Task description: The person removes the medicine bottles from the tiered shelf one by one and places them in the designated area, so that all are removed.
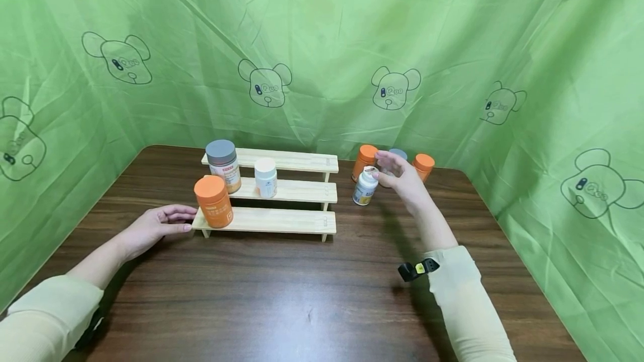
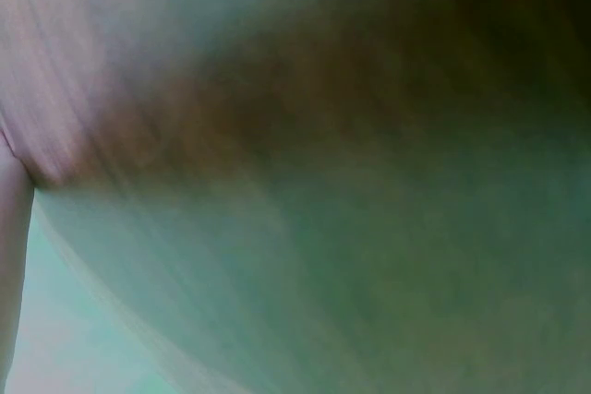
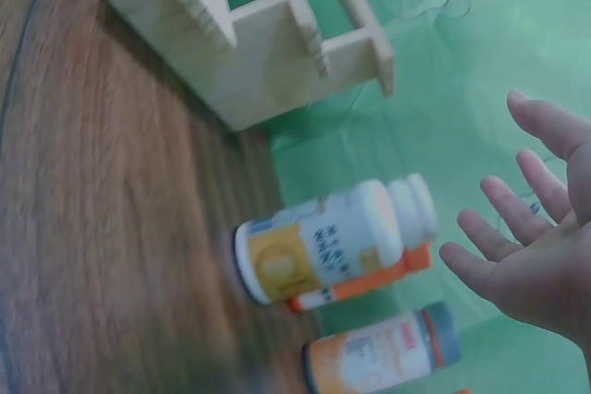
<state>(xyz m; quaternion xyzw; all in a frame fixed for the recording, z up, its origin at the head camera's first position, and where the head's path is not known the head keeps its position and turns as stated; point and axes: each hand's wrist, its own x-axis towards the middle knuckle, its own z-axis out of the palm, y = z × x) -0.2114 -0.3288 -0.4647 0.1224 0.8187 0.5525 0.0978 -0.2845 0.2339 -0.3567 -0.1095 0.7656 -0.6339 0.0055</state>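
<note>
A three-tier wooden rack [image 1: 279, 220] stands left of centre in the head view. At the left end of its lowest step, my left hand [image 1: 151, 230] has its fingertips right at the edge. An orange bottle [image 1: 215, 205] sits on that step, while a grey-capped bottle [image 1: 227, 171] and a small white bottle [image 1: 266, 177] stand on the middle one. To the right, my right hand [image 1: 402, 180] hovers beside the cap of another white bottle [image 1: 364, 190]. The right wrist view shows that hand's fingers [image 3: 512, 214] spread, apart from the white bottle [image 3: 319, 244].
Behind the right hand stand two orange-capped bottles, one left [image 1: 366, 158] and one right [image 1: 424, 165], with a grey-capped bottle [image 3: 383, 354] between them. A green curtain [image 1: 322, 43] surrounds the brown wooden table [image 1: 282, 289]. The left wrist view is mostly blurred.
</note>
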